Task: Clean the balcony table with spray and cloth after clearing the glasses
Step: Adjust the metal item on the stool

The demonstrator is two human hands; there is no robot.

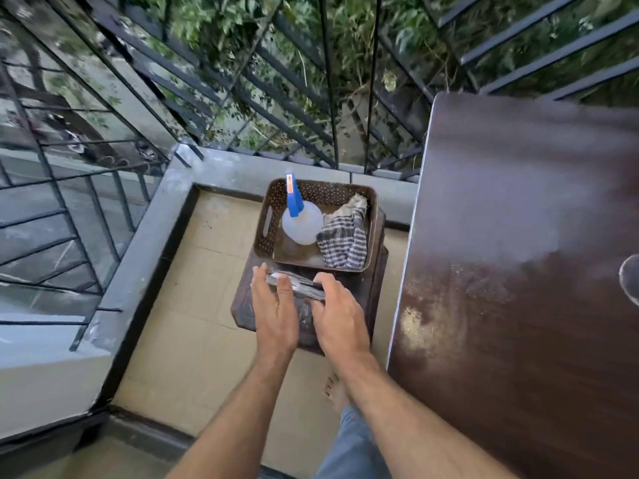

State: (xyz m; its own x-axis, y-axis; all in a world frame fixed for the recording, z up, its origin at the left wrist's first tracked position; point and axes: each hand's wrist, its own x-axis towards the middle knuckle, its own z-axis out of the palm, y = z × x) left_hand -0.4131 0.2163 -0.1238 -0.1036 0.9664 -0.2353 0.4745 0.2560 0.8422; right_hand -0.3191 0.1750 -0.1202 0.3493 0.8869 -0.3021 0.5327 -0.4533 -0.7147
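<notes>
A dark brown balcony table [518,305] fills the right side, its top dusty and stained. One clear glass [630,280] stands at its right edge, partly cut off. On a low dark stool [375,271] sits a brown perforated basket [269,209] holding a clear spray bottle [301,223] with a blue nozzle and a striped cloth [345,243]. In front of the basket, my left hand [275,305] and my right hand [337,316] hold blurred clear glassware [297,285] between them, just above the stool top. How many glasses they hold is unclear.
A metal railing [242,108] with greenery behind it borders the balcony at the back and left, above a grey ledge [138,257]. The floor [193,305] is beige tile. My bare foot [337,392] stands between stool and table.
</notes>
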